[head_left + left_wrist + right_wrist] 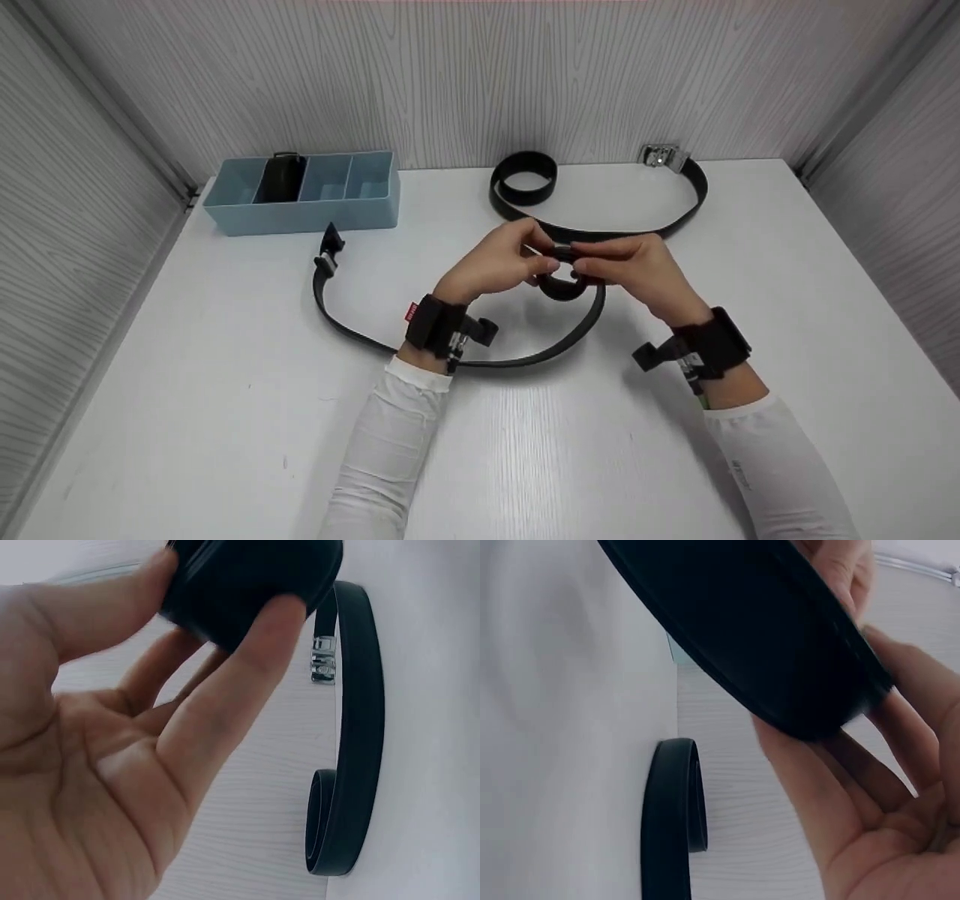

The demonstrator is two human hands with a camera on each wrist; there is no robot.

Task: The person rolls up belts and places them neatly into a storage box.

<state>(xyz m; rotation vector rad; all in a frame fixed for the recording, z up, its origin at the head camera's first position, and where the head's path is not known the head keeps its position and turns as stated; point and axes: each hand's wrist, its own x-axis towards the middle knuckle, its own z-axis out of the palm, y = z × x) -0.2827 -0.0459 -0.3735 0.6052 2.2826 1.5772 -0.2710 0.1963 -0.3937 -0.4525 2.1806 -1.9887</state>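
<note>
A black belt (525, 361) has its end rolled into a small coil (561, 289), held up above the table between both hands. My left hand (491, 262) pinches the coil's left side with thumb and fingers. On the other side my right hand (637, 271) pinches it, fingertips close to the left ones. From there the strap curves down and leftward, passing behind the left wrist, to its metal buckle (326, 262). In the left wrist view, thumb and fingers grip the dark coil (255, 585). The right wrist view shows the strap (757, 637) between the right thumb and fingers.
A second black belt (600, 234) lies behind the hands, partly coiled at its left, with a silver buckle (660, 156) at its right. At the back left stands a blue divided box (300, 219); a rolled black belt (282, 180) sits in one compartment.
</note>
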